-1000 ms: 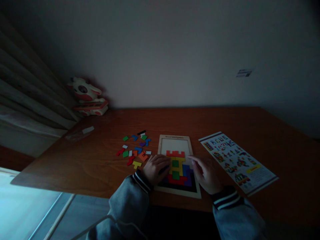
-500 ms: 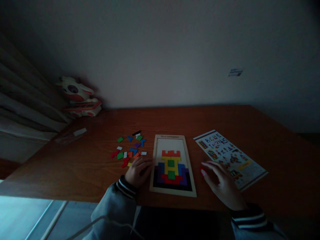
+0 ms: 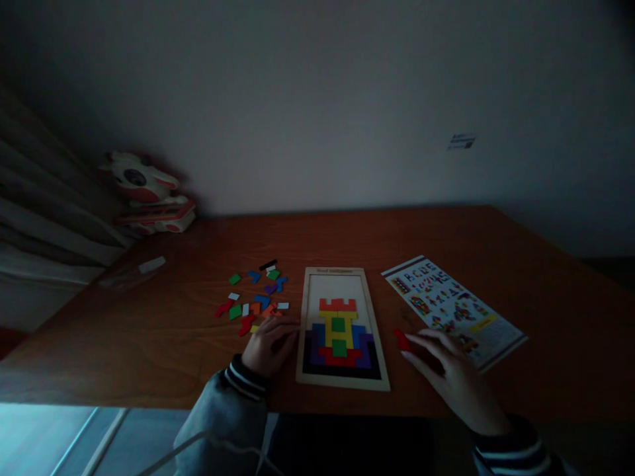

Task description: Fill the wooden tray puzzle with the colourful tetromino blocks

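A wooden puzzle board (image 3: 337, 270) lies in front of me, with coloured flat pieces forming a castle-like shape in its lower part. My left hand (image 3: 268, 344) rests at the board's left edge, fingers loosely bent and holding nothing I can see. To the right of the board, a loose red puzzle piece (image 3: 401, 340) lies on the table. My right hand (image 3: 454, 377) is at the right end of this piece, thumb and fingers apart; whether the fingertips touch it is hard to tell.
Several loose coloured pieces (image 3: 235, 311) are scattered left of the board. A printed pattern sheet (image 3: 456, 304) lies on the right, partly under my right hand. A clear plastic bag (image 3: 129, 272) and a white-and-red toy (image 3: 149, 192) sit at the far left of the wooden table (image 3: 198, 363).
My right hand has drawn back a little to the right, and more of the red piece shows. The left hand stays beside the board. The whole view has shifted slightly.
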The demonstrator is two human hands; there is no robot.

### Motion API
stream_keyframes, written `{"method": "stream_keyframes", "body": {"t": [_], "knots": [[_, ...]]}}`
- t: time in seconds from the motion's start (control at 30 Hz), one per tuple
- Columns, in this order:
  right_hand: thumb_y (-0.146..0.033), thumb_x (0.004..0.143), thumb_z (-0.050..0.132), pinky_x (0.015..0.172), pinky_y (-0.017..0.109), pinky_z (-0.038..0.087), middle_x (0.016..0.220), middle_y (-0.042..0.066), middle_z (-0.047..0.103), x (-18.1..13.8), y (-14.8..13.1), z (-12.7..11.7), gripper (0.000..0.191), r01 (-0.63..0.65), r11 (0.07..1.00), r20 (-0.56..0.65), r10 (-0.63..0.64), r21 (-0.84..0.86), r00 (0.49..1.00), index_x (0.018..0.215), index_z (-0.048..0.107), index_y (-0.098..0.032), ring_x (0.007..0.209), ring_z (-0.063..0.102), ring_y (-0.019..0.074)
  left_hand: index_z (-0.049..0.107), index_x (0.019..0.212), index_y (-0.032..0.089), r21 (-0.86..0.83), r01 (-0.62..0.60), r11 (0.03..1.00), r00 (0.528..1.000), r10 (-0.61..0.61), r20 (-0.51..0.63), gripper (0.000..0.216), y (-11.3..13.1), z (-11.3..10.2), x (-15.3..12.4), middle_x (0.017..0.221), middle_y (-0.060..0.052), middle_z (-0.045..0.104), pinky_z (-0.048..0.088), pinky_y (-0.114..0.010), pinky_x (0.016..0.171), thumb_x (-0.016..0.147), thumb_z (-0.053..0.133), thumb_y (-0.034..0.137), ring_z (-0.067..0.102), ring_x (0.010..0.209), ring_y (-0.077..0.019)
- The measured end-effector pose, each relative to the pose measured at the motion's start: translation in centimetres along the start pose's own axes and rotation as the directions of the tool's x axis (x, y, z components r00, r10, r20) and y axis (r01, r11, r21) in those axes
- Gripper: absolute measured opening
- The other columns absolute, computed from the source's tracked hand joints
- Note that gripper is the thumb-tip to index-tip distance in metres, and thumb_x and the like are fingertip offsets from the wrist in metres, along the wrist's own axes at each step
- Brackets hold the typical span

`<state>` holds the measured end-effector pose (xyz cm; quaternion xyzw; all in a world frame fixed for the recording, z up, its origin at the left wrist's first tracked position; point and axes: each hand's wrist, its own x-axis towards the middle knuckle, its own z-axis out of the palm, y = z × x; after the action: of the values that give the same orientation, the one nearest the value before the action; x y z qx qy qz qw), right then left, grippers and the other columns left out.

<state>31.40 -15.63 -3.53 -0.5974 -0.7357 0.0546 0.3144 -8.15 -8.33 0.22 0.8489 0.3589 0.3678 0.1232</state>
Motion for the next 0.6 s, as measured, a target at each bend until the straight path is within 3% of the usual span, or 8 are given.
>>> {"method": "stream_keyframes", "body": {"t": [0.2, 0.4, 0.6], "knots": [[-0.048, 0.092, 0.058, 0.089, 0.045, 0.055, 0.111, 0.009, 0.066, 1.9, -0.6, 0.6, 0.03, -0.037, 0.996, 0.025, 0.035, 0.078, 0.999, 0.111, 0.066, -0.025, 0.1, 0.066, 0.0266, 0.071, 0.104, 0.019, -0.012, -0.003, 1.0, 1.0, 0.003, 0.006, 0.02, 0.1, -0.1, -0.1, 0.104, -0.009, 0.073, 0.057, -0.034, 0.085, 0.091, 0.057, 0.012, 0.069, 0.094, -0.0187], [-0.048, 0.087, 0.062, 0.075, 0.041, 0.059, 0.092, 0.006, 0.072, 3.7, -0.5, 1.1, 0.031, -0.221, 0.944, 0.134, 0.193, 0.243, 0.972, 0.105, 0.065, -0.023, 0.082, 0.069, 0.0238, 0.071, 0.103, 0.019, -0.033, 0.016, 0.999, 1.0, -0.015, 0.015, 0.021, 0.1, 0.1, -0.2, 0.103, -0.009, 0.074, 0.058, -0.035, 0.086, 0.091, 0.056, 0.011, 0.07, 0.094, -0.0189], [-0.054, 0.087, 0.06, 0.083, 0.039, 0.058, 0.1, 0.008, 0.075, 5.7, -3.0, 0.6, 0.036, -0.34, 0.855, 0.209, 0.278, 0.39, 0.938, 0.103, 0.068, -0.023, 0.092, 0.071, 0.0247, 0.071, 0.104, 0.018, -0.077, 0.03, 0.997, 1.0, -0.029, 0.011, 0.02, 0.2, 0.2, -0.1, 0.102, -0.01, 0.073, 0.059, -0.033, 0.084, 0.091, 0.056, 0.012, 0.07, 0.093, -0.0184]]}}
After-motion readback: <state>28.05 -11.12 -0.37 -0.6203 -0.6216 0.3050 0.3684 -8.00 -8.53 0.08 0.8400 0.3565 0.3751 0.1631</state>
